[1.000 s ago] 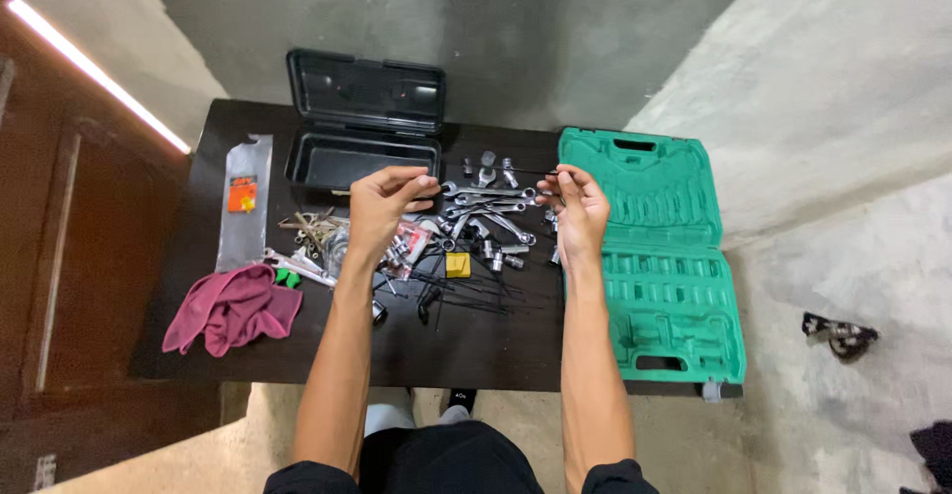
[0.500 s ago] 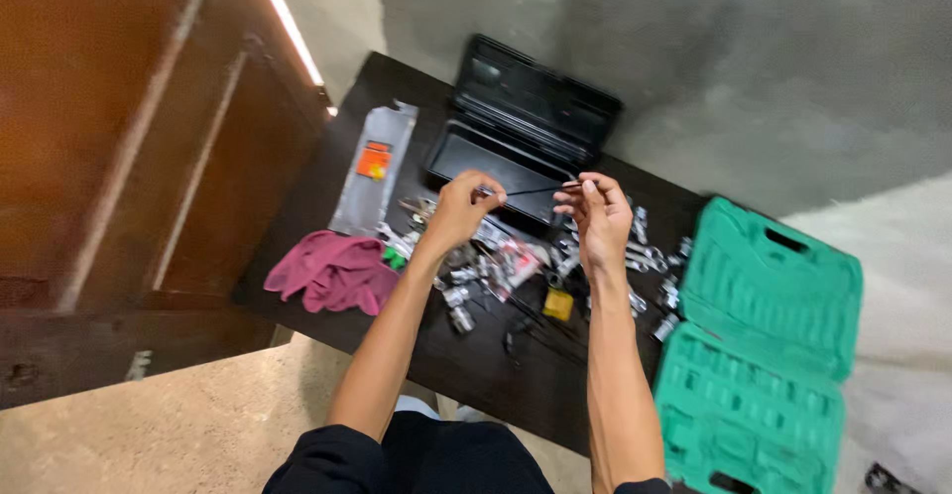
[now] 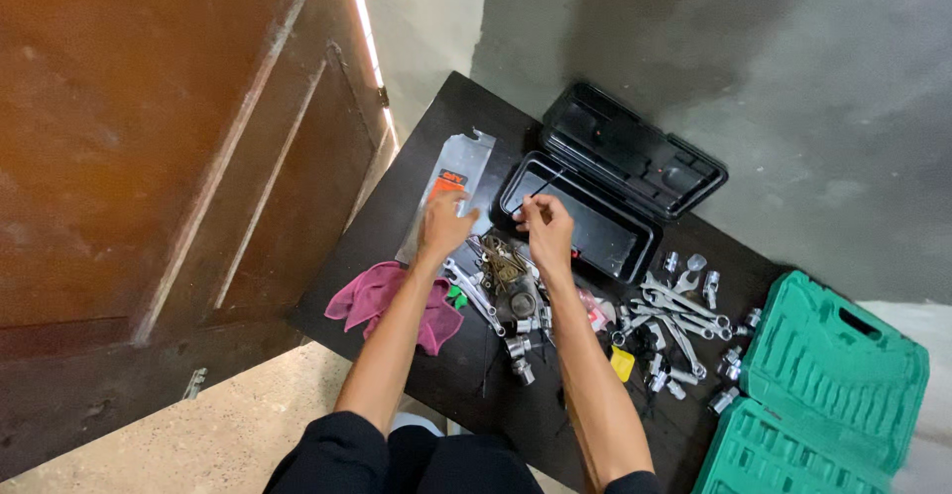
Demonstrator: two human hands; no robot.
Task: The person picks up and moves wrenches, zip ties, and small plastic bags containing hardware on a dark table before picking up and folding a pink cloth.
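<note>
My right hand (image 3: 544, 228) pinches a thin black strip (image 3: 551, 183) whose free end points up over the tray of the open black box (image 3: 617, 249). My left hand (image 3: 443, 224) has its fingers apart and lies at the lower end of a silver plastic package (image 3: 456, 179) with an orange label, just left of the box. Under and between my wrists lies a heap of small metal parts and sockets (image 3: 514, 296) on the dark table (image 3: 426, 147).
Several silver wrenches (image 3: 679, 315) and sockets lie right of my right arm, with a small yellow piece (image 3: 622, 362) among them. An open green tool case (image 3: 833, 385) sits at the right. A pink cloth (image 3: 377, 301) lies at the left table edge. A wooden door (image 3: 149, 157) stands left.
The view swung left. Both hands held the thin black strip stretched between them; now only my right hand holds it over the black box, and my left hand has dropped onto the silver package.
</note>
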